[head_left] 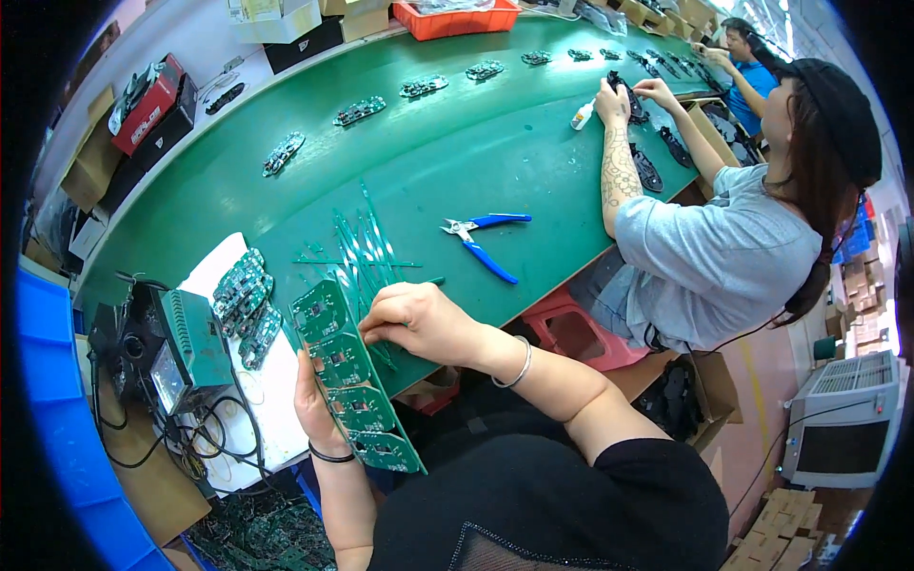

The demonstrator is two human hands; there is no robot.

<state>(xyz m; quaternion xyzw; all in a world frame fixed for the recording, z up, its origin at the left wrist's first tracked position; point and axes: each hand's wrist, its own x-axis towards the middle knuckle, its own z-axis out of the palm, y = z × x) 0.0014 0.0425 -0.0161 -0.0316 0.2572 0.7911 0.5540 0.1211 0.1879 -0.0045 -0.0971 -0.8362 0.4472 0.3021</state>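
Note:
My left hand (321, 411) grips a green circuit board panel (357, 390) by its left side, holding it tilted above the table's near edge. Several joined boards make up the panel. At its upper right edge, the fingers of my right hand (411, 322) are pinched together against the board; the fingertips are partly hidden. Just beyond the panel lies a loose heap of thin green strips (367, 246). Nippers (486, 240) with blue handles rest spread apart on the green table, farther right. Left of the panel, several small boards (246, 295) are piled on a white surface.
A green box-shaped device (190, 328) with black cables stands at the left. Assembled boards (359, 111) form a curved row across the table (457, 162). At the right, a co-worker in grey (724, 238) handles black parts beside a small white bottle (583, 115). A red stool (581, 333) stands below.

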